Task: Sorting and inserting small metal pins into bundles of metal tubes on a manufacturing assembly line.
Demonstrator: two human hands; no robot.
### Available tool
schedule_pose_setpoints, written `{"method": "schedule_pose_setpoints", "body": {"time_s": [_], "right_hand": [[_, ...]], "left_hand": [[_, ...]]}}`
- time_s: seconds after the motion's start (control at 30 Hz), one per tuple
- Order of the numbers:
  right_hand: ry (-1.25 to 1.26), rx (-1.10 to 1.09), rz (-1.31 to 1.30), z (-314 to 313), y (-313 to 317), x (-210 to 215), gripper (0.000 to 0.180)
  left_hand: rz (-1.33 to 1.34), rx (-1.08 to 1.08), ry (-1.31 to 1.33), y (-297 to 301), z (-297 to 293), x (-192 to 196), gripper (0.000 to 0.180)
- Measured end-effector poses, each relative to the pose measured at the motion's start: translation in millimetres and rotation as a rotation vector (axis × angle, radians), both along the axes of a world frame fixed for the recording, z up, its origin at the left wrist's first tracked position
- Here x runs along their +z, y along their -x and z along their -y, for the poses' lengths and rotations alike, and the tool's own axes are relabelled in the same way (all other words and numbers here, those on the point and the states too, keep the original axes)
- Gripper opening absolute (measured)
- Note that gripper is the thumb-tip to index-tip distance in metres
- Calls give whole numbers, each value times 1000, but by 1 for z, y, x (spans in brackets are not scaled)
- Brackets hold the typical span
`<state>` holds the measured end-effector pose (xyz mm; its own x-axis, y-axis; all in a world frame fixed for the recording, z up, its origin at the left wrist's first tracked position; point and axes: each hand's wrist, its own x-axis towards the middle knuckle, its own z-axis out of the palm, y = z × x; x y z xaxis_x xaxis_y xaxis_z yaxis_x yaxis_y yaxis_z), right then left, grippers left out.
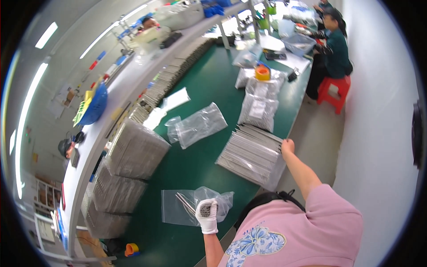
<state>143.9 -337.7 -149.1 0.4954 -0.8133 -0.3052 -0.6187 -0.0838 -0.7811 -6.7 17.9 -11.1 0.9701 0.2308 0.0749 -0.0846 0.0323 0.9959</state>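
Observation:
My left hand [207, 216], in a white glove, is wrapped round a bundle of thin metal rods [206, 208] that seems to face me end-on. Beneath it a clear plastic bag [173, 214] lies flat on the green table, and a few loose rods [184, 202] slant across the bag beside the glove. Reaching out to the right, my bare right hand [288, 146] has its fingers closed at the ends of rods in a wide pile of grey metal rods [249, 153]. Clear plastic covers part of that pile. The right fingertips are partly hidden.
Stacked plastic-wrapped rod bundles [135, 151] line the table's left side below a white shelf [147, 66]. An empty-looking clear bag [202, 126] lies mid-table. Filled bags [258, 109] and an orange tape roll [262, 72] stand beyond the pile. A person [336, 49] sits on a red stool [333, 93].

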Motion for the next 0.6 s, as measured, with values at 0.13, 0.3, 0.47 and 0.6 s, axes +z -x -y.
{"method": "schedule_pose_setpoints", "body": {"time_s": [0.13,0.3,0.47,0.6], "right_hand": [[24,-8,-9,-4,7,-2,35],[-186,313,144,-17,9,20,29],[194,730,411,-57,12,46,17],[-162,999,548,-105,16,104,16]], "left_hand": [[86,73,-83,11,7,0,7],[218,189,-126,16,20,-2,10],[217,327,-227,14,22,-17,12],[221,398,-299,1,24,-6,11]]}}
